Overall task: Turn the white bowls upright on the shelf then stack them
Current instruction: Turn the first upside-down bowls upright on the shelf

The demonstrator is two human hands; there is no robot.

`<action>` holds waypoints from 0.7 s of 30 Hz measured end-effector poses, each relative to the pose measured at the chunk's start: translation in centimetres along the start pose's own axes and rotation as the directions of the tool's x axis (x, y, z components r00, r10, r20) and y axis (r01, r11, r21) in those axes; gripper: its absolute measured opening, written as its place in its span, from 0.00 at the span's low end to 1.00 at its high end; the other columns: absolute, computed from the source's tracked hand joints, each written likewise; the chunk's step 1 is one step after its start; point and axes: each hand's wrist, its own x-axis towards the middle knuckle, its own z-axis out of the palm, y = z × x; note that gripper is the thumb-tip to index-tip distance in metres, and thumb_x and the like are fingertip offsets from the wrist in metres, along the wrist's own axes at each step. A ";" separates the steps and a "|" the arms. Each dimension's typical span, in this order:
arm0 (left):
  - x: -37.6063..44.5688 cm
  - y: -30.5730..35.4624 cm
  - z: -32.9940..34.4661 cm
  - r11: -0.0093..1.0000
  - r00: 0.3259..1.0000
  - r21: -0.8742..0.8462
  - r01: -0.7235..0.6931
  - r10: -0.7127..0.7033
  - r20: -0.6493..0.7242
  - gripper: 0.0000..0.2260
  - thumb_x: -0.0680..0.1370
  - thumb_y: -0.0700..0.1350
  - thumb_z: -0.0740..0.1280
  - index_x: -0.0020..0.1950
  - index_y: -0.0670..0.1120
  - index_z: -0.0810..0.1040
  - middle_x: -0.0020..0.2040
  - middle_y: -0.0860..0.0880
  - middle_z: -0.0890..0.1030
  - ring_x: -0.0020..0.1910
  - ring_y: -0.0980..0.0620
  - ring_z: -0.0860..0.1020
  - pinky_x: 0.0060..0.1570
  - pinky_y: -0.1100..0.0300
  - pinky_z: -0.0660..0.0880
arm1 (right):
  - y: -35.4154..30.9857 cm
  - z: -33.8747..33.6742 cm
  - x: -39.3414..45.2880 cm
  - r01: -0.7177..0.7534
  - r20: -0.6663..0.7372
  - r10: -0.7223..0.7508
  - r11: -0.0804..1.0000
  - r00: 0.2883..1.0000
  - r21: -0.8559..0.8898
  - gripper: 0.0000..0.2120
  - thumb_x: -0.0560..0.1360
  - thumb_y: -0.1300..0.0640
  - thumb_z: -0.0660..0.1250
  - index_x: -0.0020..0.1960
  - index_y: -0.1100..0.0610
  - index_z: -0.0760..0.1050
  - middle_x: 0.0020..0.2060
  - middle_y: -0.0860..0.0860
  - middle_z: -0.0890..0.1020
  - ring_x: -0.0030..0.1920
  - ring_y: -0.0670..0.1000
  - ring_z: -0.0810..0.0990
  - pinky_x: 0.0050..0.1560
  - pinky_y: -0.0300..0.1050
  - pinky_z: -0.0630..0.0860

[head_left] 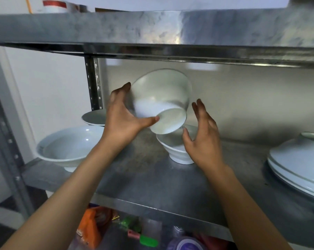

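Metal shelf (pixel 152 181): upright white bowl (pixel 177 150), nothing seen inside. Above it a tilted bowl (pixel 161 101) is held, base toward camera, gripped by left hand (pixel 122 121), thumb on foot ring. Right hand (pixel 201 139) spread, fingers apart, nothing held.

Metal shelving unit (pixel 152 177): grey, scuffed shelf boards; perforated upright post (pixel 94 83) at rear left. Upper shelf (pixel 152 27) reflected a patch of light. Plain pale wall (pixel 242 98) stood behind. Lower tier held blurred, colourful packets (pixel 91 226).
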 end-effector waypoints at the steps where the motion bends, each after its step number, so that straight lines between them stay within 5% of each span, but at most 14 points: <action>1: -0.3 -0.1 0.2 0.996 0.998 0.067 -0.062 0.062 0.002 0.51 0.57 0.55 0.83 0.75 0.45 0.65 0.68 0.51 0.67 0.66 0.52 0.69 0.68 0.58 0.67 | 0.3 0.1 0.0 -0.035 0.012 0.035 0.999 0.999 -0.001 0.34 0.74 0.57 0.67 0.76 0.55 0.56 0.72 0.51 0.69 0.70 0.54 0.68 0.69 0.40 0.62; 5: -0.9 -0.8 1.4 0.956 0.972 0.179 -0.234 0.234 0.022 0.47 0.61 0.54 0.77 0.75 0.41 0.63 0.68 0.44 0.66 0.69 0.46 0.65 0.70 0.58 0.62 | 1.0 0.7 -0.1 -0.099 0.061 0.104 0.992 0.993 -0.077 0.26 0.72 0.58 0.67 0.70 0.59 0.68 0.64 0.55 0.76 0.65 0.55 0.72 0.65 0.44 0.66; 10: -0.9 -2.6 2.6 0.926 0.960 0.266 -0.267 0.280 -0.010 0.43 0.64 0.47 0.78 0.74 0.39 0.63 0.67 0.40 0.66 0.68 0.42 0.64 0.69 0.56 0.62 | 1.5 0.9 -0.2 -0.229 0.155 0.261 0.953 0.953 -0.198 0.22 0.71 0.57 0.67 0.65 0.59 0.73 0.60 0.55 0.78 0.65 0.56 0.72 0.65 0.47 0.66; 15: -0.7 -3.9 3.7 0.869 0.937 0.368 -0.330 0.348 0.020 0.36 0.67 0.53 0.68 0.71 0.38 0.65 0.63 0.37 0.69 0.63 0.39 0.67 0.65 0.42 0.67 | 2.4 0.5 0.3 -0.480 0.225 0.526 0.847 0.820 -0.229 0.20 0.67 0.60 0.65 0.58 0.56 0.78 0.57 0.53 0.80 0.60 0.56 0.77 0.62 0.48 0.73; 18: -1.0 -5.1 4.4 0.838 0.922 0.404 -0.367 0.386 0.038 0.34 0.67 0.48 0.75 0.68 0.38 0.66 0.61 0.36 0.70 0.60 0.39 0.67 0.62 0.41 0.69 | 2.8 0.1 0.6 -0.641 0.312 0.672 0.738 0.672 -0.208 0.23 0.65 0.63 0.61 0.58 0.53 0.79 0.55 0.53 0.81 0.56 0.56 0.79 0.59 0.46 0.76; 21: -1.3 -6.0 5.0 0.838 0.928 0.416 -0.353 0.371 0.040 0.35 0.65 0.42 0.77 0.68 0.37 0.66 0.60 0.36 0.70 0.60 0.39 0.67 0.62 0.40 0.69 | 3.3 -0.1 1.0 -0.675 0.324 0.693 0.714 0.644 -0.186 0.22 0.67 0.65 0.60 0.59 0.54 0.78 0.55 0.54 0.81 0.55 0.56 0.79 0.56 0.42 0.75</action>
